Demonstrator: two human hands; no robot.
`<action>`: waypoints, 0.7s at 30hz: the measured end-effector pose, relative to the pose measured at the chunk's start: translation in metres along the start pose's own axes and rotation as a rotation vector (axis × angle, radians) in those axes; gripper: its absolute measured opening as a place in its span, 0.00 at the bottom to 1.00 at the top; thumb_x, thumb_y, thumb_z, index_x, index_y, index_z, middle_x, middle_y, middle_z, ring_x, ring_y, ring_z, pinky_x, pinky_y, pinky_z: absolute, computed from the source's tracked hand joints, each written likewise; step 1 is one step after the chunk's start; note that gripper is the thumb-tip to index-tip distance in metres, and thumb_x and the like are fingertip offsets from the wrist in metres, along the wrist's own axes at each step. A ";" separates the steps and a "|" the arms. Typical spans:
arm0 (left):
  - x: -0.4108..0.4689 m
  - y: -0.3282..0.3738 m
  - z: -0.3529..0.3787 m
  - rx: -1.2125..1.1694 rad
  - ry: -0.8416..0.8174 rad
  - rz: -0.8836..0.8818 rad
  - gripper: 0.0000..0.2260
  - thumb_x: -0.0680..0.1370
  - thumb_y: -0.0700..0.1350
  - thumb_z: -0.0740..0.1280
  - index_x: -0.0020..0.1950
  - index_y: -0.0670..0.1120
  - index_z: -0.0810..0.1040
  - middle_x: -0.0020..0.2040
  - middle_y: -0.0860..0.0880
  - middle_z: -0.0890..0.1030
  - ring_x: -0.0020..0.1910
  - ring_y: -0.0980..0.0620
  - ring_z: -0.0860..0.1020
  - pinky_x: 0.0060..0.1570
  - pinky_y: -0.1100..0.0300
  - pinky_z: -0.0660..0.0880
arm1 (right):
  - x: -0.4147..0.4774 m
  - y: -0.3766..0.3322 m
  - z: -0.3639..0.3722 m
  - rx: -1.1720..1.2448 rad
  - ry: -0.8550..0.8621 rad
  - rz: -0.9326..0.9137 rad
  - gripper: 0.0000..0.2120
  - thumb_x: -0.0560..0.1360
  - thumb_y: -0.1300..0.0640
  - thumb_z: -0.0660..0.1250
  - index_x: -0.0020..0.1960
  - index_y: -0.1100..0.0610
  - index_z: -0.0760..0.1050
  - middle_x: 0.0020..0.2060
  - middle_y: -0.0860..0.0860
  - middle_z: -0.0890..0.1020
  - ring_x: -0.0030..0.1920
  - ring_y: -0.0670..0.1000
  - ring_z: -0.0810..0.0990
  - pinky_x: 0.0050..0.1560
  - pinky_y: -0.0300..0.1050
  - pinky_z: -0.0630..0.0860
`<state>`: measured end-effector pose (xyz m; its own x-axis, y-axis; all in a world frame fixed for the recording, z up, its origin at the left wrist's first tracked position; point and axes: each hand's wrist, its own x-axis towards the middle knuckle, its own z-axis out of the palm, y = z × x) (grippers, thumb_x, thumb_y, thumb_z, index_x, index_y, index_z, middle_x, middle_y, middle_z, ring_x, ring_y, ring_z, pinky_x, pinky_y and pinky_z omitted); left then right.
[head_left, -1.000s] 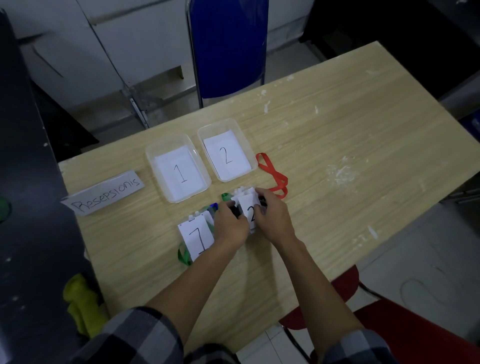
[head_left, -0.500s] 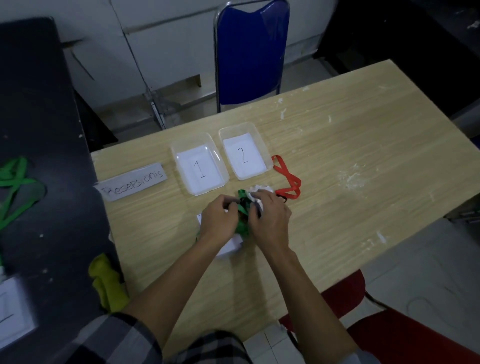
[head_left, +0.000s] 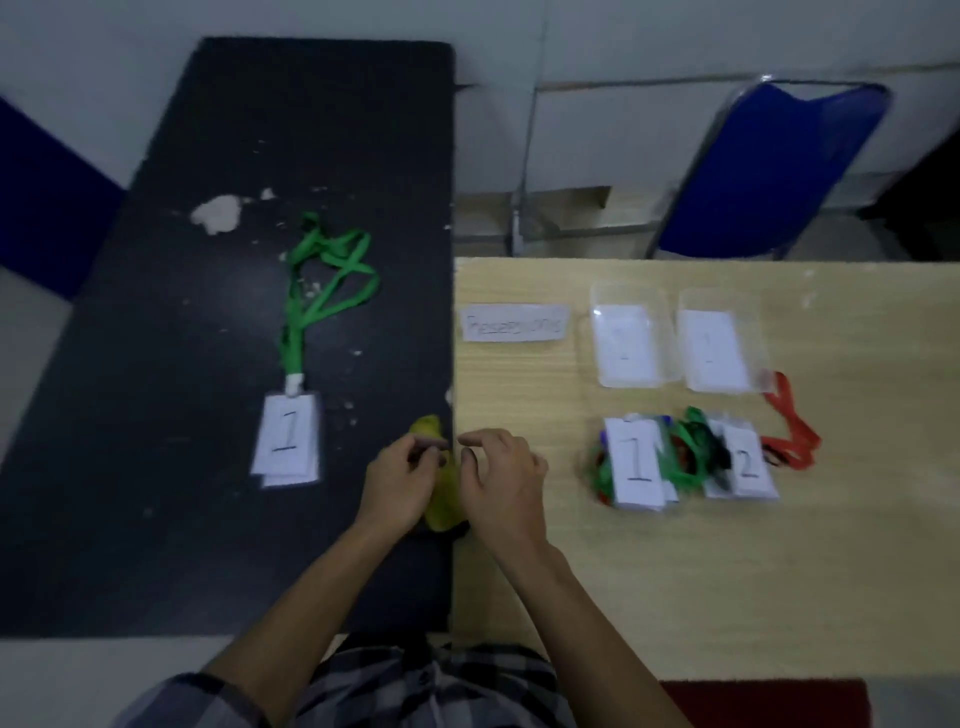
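left hand (head_left: 397, 480) + right hand (head_left: 501, 478) empty, fingers (head_left: 480, 439) loosely curled | green-lanyard badge (head_left: 288, 441) lay to their left, strap toward surface's (head_left: 156, 519) far edge | left hand nearer

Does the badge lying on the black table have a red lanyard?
No, the badge marked 1 on the black table is clipped to a green lanyard.

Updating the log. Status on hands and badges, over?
Left hand and right hand empty, loosely curled, at black table edge. Green-lanyard badge flat on it, untouched. Yellow object under hands.
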<state>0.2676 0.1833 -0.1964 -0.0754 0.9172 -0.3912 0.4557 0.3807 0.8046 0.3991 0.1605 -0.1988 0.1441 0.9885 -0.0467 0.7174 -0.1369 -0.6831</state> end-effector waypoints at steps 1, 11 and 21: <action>-0.002 -0.014 -0.017 -0.002 0.030 -0.019 0.10 0.81 0.41 0.64 0.48 0.55 0.81 0.47 0.56 0.84 0.47 0.58 0.81 0.49 0.59 0.77 | -0.002 -0.010 0.012 -0.017 -0.040 -0.031 0.10 0.78 0.53 0.62 0.56 0.46 0.78 0.53 0.43 0.81 0.55 0.48 0.75 0.56 0.48 0.64; -0.012 -0.114 -0.134 -0.081 0.219 -0.225 0.12 0.80 0.40 0.65 0.45 0.57 0.81 0.45 0.55 0.84 0.47 0.53 0.82 0.52 0.54 0.79 | -0.003 -0.100 0.124 -0.141 -0.349 -0.074 0.10 0.78 0.46 0.63 0.55 0.47 0.78 0.53 0.45 0.81 0.56 0.52 0.77 0.56 0.52 0.68; 0.012 -0.149 -0.165 -0.136 0.178 -0.314 0.10 0.80 0.40 0.65 0.47 0.54 0.82 0.45 0.56 0.84 0.48 0.57 0.82 0.56 0.52 0.80 | 0.039 -0.145 0.195 -0.233 -0.231 0.308 0.39 0.69 0.38 0.75 0.69 0.57 0.65 0.65 0.54 0.73 0.66 0.57 0.72 0.64 0.57 0.68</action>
<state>0.0521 0.1571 -0.2472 -0.3505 0.7553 -0.5539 0.2649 0.6472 0.7148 0.1675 0.2317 -0.2434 0.2383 0.8841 -0.4018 0.8027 -0.4122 -0.4309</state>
